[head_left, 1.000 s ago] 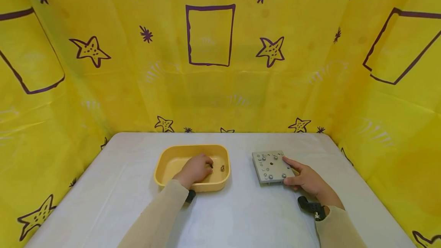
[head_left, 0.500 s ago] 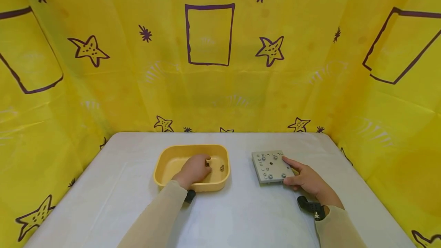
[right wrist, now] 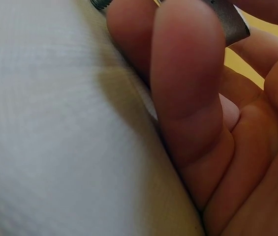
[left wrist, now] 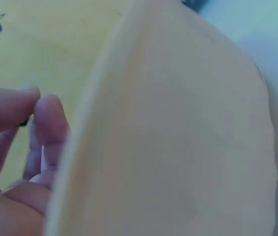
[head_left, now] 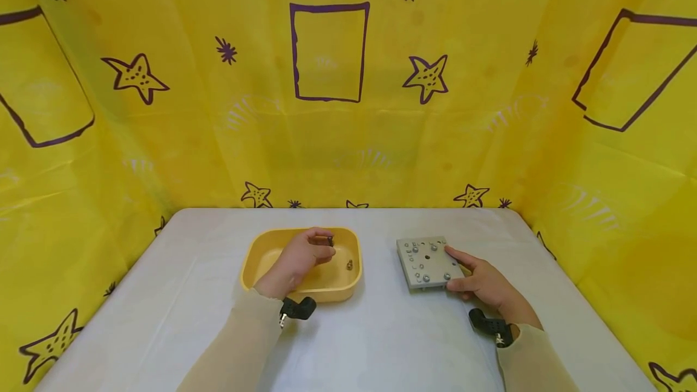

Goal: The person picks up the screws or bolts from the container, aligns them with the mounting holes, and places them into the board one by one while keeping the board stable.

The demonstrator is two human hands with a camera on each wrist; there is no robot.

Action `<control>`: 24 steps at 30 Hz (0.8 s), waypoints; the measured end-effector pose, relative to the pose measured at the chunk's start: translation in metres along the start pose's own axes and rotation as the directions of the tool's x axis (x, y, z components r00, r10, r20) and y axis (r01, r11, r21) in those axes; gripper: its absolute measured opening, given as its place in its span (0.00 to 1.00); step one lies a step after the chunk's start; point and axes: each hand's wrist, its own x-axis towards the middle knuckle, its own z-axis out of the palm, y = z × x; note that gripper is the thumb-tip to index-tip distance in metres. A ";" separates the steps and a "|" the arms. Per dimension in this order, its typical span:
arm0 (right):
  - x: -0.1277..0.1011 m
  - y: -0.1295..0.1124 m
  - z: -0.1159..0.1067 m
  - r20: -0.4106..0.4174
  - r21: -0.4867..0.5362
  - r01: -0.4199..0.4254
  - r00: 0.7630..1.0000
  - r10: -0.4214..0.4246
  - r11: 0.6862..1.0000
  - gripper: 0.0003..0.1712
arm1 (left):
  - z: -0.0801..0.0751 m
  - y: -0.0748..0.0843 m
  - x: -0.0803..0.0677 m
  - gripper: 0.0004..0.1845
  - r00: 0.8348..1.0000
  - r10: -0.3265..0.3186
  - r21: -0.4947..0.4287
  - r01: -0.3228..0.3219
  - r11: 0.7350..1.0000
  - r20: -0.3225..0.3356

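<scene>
Over the yellow tray (head_left: 247, 264), my left hand (head_left: 302, 256) pinches a small dark piece (head_left: 330, 241) between thumb and fingertips. In the left wrist view only a dark edge of that piece (left wrist: 24, 123) shows; its kind is too small to tell. A small metal fastener (head_left: 350, 265) lies in the tray's right side. My right hand (head_left: 481, 280) grips the right edge of a grey metal plate (head_left: 427, 264) with holes and several bolts on its face. Thread ends stick out below the plate; a threaded bolt end (right wrist: 100, 4) shows in the right wrist view.
The tray and plate are on a white-covered table (head_left: 376, 343). Yellow cloth (head_left: 327, 138) with star drawings hangs behind and at both sides. The tray's wall (left wrist: 178, 123) fills much of the left wrist view. Black wrist cameras (head_left: 299, 308) are strapped to both wrists.
My left hand has risen from the tray's floor with the small dark piece between its fingertips. My right hand and the plate have stayed in place.
</scene>
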 end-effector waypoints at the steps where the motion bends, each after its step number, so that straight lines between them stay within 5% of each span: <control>1: 0.000 0.000 0.000 -0.001 -0.008 0.003 1.000 -0.003 1.000 0.54 | 0.001 0.002 0.000 0.19 1.000 0.003 -0.015 -0.003 1.000 -0.003; 9: -0.001 0.000 0.000 0.013 0.056 -0.005 1.000 0.004 0.998 0.54 | 0.019 0.018 0.004 0.15 1.000 0.007 -0.124 -0.007 0.992 -0.001; 15: -0.002 0.001 -0.001 0.025 0.090 -0.001 1.000 -0.002 0.996 0.54 | 0.052 0.031 0.017 0.13 0.998 0.064 -0.211 -0.057 0.976 0.025; 24: -0.003 -0.001 -0.001 0.029 0.100 -0.002 1.000 -0.001 0.995 0.53 | 0.115 0.036 0.043 0.09 0.990 0.124 -0.051 -0.121 0.991 0.063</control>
